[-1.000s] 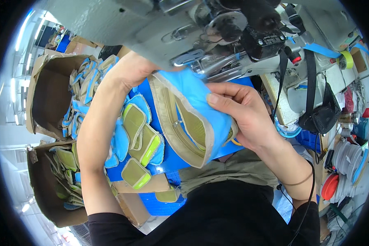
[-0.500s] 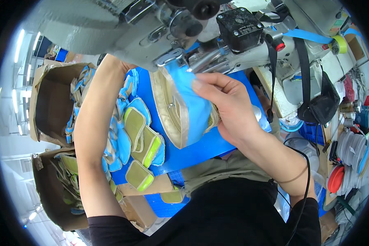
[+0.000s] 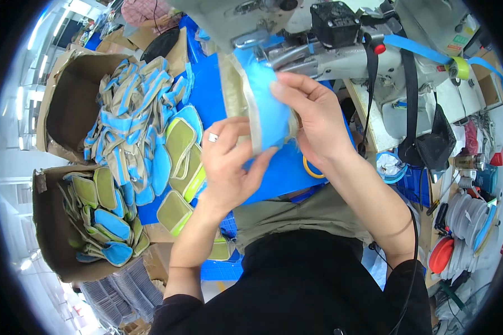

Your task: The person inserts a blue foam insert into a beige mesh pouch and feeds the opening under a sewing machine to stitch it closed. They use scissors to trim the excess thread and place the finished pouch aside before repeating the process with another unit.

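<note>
A sewn fabric piece, blue on one side with a pale edge strip and khaki on the other (image 3: 269, 106), hangs at the presser area of a sewing machine (image 3: 251, 42). My right hand (image 3: 318, 120) pinches its right edge between thumb and fingers. At its lower left edge, my left hand (image 3: 226, 162), with a white wrap on one finger, has its fingers and thumb closed around the cloth. The khaki side is slightly blurred. Beneath lies a blue tabletop (image 3: 262, 187), where several khaki-and-green padded pieces (image 3: 181, 148) rest left of my hands.
A heap of blue-and-beige strips (image 3: 131, 117) spills beside a cardboard box (image 3: 67, 106). A second box (image 3: 50, 223) holds padded pieces. Yellow scissor handles (image 3: 313, 168) show by my right wrist. Blue tape (image 3: 416, 46) runs to the machine; a black mesh pouch (image 3: 436, 139) hangs at right.
My left hand has come from behind the machine down to the fabric's lower left edge and gripped it. The view has shifted, showing more of the heap and boxes. My right hand keeps its pinch.
</note>
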The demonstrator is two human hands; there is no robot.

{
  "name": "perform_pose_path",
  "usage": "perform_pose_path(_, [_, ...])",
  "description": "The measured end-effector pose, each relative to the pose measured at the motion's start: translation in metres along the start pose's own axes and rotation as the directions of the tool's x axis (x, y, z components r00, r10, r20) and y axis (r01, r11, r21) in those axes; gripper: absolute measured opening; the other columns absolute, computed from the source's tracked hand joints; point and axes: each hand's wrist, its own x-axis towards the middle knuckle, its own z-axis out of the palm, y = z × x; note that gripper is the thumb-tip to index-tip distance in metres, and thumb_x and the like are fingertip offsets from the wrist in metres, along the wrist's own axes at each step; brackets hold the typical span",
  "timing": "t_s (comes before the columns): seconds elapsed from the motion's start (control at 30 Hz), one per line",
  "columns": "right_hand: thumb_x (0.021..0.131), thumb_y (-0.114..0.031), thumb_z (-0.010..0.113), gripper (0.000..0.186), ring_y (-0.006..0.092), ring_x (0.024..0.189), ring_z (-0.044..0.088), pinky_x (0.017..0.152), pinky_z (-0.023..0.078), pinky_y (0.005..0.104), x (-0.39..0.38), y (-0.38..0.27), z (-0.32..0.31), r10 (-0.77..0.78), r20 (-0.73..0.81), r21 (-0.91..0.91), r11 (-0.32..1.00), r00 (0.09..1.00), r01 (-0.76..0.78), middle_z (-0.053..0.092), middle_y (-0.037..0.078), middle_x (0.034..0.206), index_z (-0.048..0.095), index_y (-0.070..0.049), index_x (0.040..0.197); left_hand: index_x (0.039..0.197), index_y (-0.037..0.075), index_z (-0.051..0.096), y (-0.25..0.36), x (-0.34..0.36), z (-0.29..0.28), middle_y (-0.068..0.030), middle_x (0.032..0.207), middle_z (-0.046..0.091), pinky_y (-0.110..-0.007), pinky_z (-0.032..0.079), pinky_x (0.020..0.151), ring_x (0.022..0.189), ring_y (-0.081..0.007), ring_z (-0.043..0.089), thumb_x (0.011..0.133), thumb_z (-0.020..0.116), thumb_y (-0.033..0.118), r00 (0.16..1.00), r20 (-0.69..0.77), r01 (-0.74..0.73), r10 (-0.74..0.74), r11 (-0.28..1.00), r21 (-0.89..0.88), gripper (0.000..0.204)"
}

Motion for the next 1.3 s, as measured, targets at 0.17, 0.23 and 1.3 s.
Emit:
perform_pose_path(0.17, [0.099, -0.021, 0.075, 0.033, 0.0069, 0.093, 0.065, 0.081, 0.051, 0.0233, -0.047, -0.003, -0.008, -0.068, 0.020, -0.202, 0.977, 0.997, 0.071, 0.072, 0.005, 0.104, 0.066, 0.004, 0.118, 0.115, -0.005, 0.074, 0.043, -0.003, -0.037, -0.0070, 0.103, 0.077, -0.024, 0.055, 0.077, 0.087, -0.0073, 0.069, 0.099, 0.073, 0.011, 0.706, 0.535, 0.597, -0.464, -0.016, -0.802, 0.022])
perform_pose_path(0.23, [0.100, -0.022, 0.074, 0.033, 0.0059, 0.089, 0.064, 0.079, 0.051, 0.0225, -0.075, 0.000, -0.014, -0.031, 0.051, -0.227, 0.973, 0.998, 0.042, 0.071, 0.004, 0.102, 0.065, 0.003, 0.119, 0.114, -0.002, 0.075, 0.047, -0.023, -0.027, -0.0044, 0.100, 0.077, -0.025, 0.055, 0.078, 0.088, -0.0076, 0.069, 0.099, 0.073, 0.011, 0.636, 0.646, 0.684, -0.422, -0.078, -0.725, 0.020])
perform_pose_path(1.3, [0.084, -0.011, 0.081, 0.023, 0.0199, 0.077, 0.069, 0.072, 0.055, 0.0332, -0.028, -0.008, -0.024, -0.334, 0.210, -0.574, 0.719, 0.919, 0.392, 0.072, 0.010, 0.086, 0.074, 0.000, 0.103, 0.114, 0.003, 0.067, 0.004, 0.048, -0.005, -0.0070, 0.098, 0.074, -0.030, 0.061, 0.076, 0.084, -0.0138, 0.071, 0.099, 0.073, 0.017, 0.521, 0.710, 0.587, -0.474, -0.404, -0.701, 0.022])
